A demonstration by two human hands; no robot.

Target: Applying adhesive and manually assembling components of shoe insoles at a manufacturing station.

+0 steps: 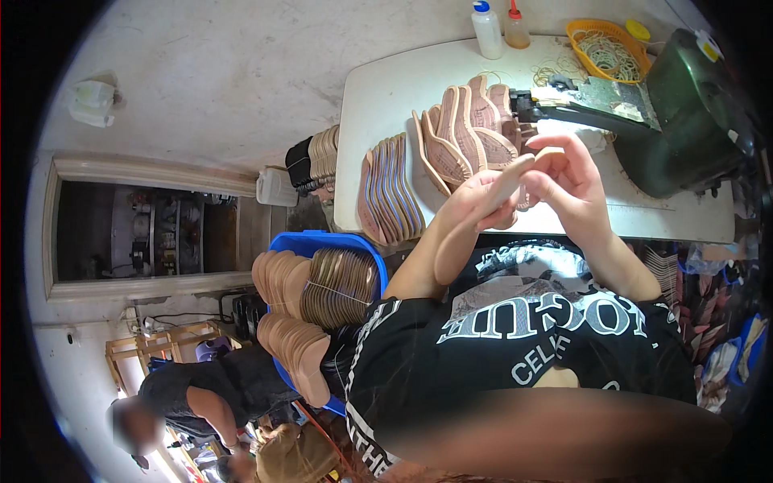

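A blue bin point(314, 239) at seven o'clock holds stacked soles point(342, 286). Between two and three o'clock, the left hand point(471, 197) pinches a tilted tan sole point(504, 189) in its grip. Beside the sole's upper end, the right hand point(573, 189) curls, its grip's closure uncertain. A green machine point(684, 129) occupies two o'clock.

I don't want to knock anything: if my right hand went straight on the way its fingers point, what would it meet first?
Most likely the tan insole in your left hand: your right hand points toward its upper end. Depth is unclear there, so the two may already touch.
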